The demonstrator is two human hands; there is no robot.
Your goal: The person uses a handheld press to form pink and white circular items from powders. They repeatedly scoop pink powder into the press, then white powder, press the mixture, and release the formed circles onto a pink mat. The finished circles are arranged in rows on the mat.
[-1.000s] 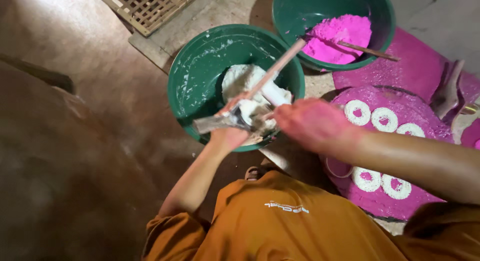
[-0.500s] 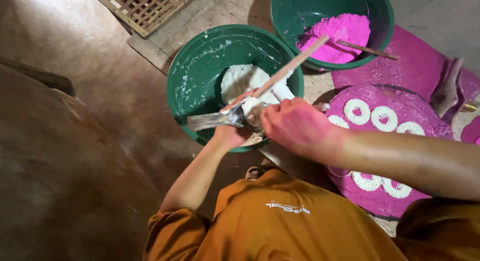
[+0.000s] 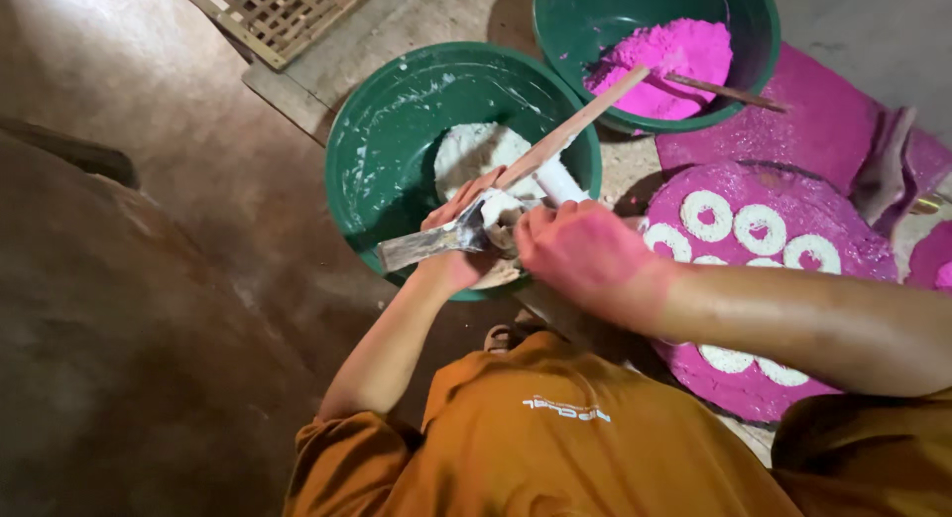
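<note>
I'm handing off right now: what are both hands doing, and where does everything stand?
Left hand: grips a flat metal scraper over the green plastic basin of white paste.
Right hand, stained pink: closed on a white paste-coated lump beside a long wooden stick.
Second green basin of pink powder sits behind.
Done: white rings lie on the round pink board.
Left: lump not yet placed there.

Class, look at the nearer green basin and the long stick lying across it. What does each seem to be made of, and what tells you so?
Green basin: probably plastic; smooth, evenly coloured, slightly glossy wall with a rolled rim, smeared with white paste.
Long stick: looks like wood; pale brown, matte, straight and flat-sided, dusted with powder.
</note>
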